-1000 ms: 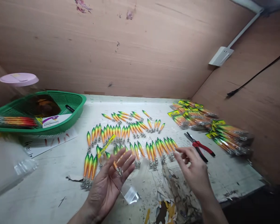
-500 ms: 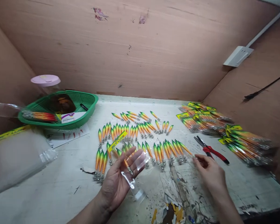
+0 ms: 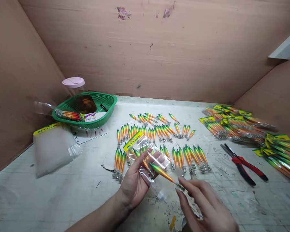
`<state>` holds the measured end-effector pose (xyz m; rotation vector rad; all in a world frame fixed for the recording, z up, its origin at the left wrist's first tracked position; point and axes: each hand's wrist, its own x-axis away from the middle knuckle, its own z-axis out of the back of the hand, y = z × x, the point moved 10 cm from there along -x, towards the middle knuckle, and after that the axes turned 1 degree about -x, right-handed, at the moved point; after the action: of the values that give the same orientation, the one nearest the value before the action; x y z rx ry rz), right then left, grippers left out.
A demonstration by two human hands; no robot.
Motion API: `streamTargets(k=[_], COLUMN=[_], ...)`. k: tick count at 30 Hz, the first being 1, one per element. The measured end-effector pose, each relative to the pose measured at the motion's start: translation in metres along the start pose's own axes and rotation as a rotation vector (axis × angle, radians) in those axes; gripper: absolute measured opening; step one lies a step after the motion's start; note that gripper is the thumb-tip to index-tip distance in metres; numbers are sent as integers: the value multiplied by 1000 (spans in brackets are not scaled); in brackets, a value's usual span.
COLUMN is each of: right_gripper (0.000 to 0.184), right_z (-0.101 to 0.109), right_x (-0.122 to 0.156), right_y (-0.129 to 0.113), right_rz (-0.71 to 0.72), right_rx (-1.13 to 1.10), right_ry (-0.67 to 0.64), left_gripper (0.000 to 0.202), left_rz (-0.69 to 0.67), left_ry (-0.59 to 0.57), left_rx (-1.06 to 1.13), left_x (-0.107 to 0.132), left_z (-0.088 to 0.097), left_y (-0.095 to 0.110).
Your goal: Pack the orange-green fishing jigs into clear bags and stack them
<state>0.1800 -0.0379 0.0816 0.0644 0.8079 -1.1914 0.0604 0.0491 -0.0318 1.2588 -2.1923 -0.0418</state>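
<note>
My left hand (image 3: 134, 190), palm up, holds a clear plastic bag (image 3: 133, 141) with a yellow "BCT LURE" header. One green-and-orange fishing lure seems to lie in the bag. My right hand (image 3: 206, 203) pinches another fishing lure (image 3: 163, 173) by its hook end, the green tip pointing left over the bag. Beyond both hands, loose lures (image 3: 178, 158) of the same colours lie in rows on the white table (image 3: 91, 193).
Left stands a green basket (image 3: 111, 108) with a pink-lidded cup (image 3: 73, 82) and packed red lures. Before it lies a stack of empty bags (image 3: 54, 153). Red-handled pliers (image 3: 244, 164) and packed lures (image 3: 234, 125) lie right. Wooden panels (image 3: 195, 58) enclose the table.
My right hand has brought a lure from the right end of the front row over to the bag. My left hand still holds the bag. The view has shifted left.
</note>
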Motion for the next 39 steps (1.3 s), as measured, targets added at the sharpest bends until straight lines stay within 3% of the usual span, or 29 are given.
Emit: streamTargets(k=[3,6,11,13,16,17,19,22,28,39], right_gripper=[37,27,21,20,17,24,31,34,33,39], right_z=[-13,-22,-13,3,35,37,37,25,8,19], right_x=[-12,-20,-26,-22,-4,3,16,31,42,40], right_y=[-8,-18,-28,-2,77,107,152,192,210,218], right_rz=[12,-2,54,-14,-320,-438,-537,-619,-741,-859], right_rx=[67,68,-114,-154,83,174,224,222,201,223], right_ry=[96,164,179,190,275,213,138,56,34,55], left_gripper=[43,46,48,48,48,47,46,43,40,35], left_rz=[13,34,42,38,42,45,52,68,63,45], left_ry=[-51,-85,-43,-19,15,24,30,40,43,98], left_rx=[11,23,10,11,12,12,9,0,-2,-30], left_x=[1,4,6,6,6,6,6,6,6,5], left_z=[-4,-8,-7,-6,-3,-3,-2,-1,-1,8], left_y=[-3,-7,-7,-5,-1,-1,0,-2,-3,-4])
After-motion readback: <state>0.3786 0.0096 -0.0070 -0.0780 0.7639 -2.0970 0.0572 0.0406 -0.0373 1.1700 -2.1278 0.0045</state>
